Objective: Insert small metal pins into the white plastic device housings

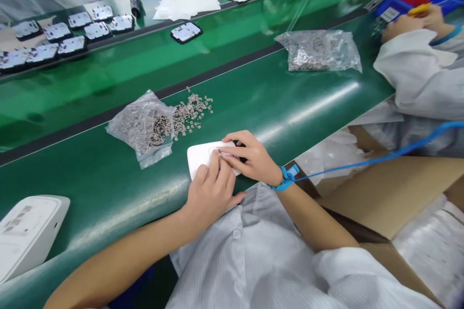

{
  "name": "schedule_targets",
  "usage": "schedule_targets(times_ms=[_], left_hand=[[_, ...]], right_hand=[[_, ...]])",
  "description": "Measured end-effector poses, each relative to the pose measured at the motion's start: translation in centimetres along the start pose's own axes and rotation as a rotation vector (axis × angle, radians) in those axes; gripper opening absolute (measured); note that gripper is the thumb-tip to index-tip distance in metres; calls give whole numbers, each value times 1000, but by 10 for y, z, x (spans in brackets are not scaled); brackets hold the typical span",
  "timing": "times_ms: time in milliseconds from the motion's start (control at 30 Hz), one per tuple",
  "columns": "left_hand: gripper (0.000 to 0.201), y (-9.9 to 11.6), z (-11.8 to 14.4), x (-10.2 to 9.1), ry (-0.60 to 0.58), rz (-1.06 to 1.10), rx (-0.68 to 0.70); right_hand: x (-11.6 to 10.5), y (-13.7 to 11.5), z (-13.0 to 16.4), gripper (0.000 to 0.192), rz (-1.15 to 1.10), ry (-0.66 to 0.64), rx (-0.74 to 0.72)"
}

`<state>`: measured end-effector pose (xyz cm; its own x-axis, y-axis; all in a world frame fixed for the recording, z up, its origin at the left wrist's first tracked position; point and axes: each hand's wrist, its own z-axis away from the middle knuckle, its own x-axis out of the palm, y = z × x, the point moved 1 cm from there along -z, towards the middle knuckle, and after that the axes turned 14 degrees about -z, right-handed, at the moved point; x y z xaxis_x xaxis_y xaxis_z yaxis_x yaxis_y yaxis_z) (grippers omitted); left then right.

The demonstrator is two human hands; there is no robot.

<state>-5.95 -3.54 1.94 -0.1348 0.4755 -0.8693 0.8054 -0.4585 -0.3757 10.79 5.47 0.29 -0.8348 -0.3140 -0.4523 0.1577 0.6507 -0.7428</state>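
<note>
A white plastic cover (197,154) with rounded corners lies on the green work surface in front of me. My left hand (212,187) has its bent fingers pressed on the middle of the cover. From the right, my right hand (253,157) grips the cover's right part, its fingertips meeting those of the left. Any small part between the fingertips is hidden. Just beyond the cover are small loose metal pieces (190,112), spilling from an open clear plastic bag (134,118). A blue wrist strap (284,178) with a cord is on my right wrist.
A second bag of metal pieces (319,50) lies farther right. At the lower left stands a white device housing (32,231). Circuit-board units (96,30) line the far bench; one unit (186,32) sits on the green belt. A co-worker's hands (413,24) work at right, above a cardboard box (395,193).
</note>
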Motion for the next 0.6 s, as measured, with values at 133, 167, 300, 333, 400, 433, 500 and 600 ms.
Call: schedule_targets(times_ms=[133,167,300,333,400,433,500,600], left_hand=[[63,0,-5,-2,1,-40,11],[64,0,-6,-2,16,-58,12],[62,0,-9,-3,37,-119,12],[63,1,-9,-3,40,-120,13],[64,1,-9,-2,36,-93,10],[64,1,-9,-1,34,-74,8],[62,1,-9,-1,14,-64,-4],[60,3,-10,-4,5,-117,-16]], right_hand=[[3,1,6,27,55,-10,-61],[3,2,7,27,62,-13,-64],[3,4,8,27,81,-20,-76],[3,5,8,27,82,-22,-79],[3,5,7,27,77,-25,-75],[2,4,7,26,74,-28,-68],[2,4,6,26,76,-38,-56],[0,2,5,25,113,-72,-50]])
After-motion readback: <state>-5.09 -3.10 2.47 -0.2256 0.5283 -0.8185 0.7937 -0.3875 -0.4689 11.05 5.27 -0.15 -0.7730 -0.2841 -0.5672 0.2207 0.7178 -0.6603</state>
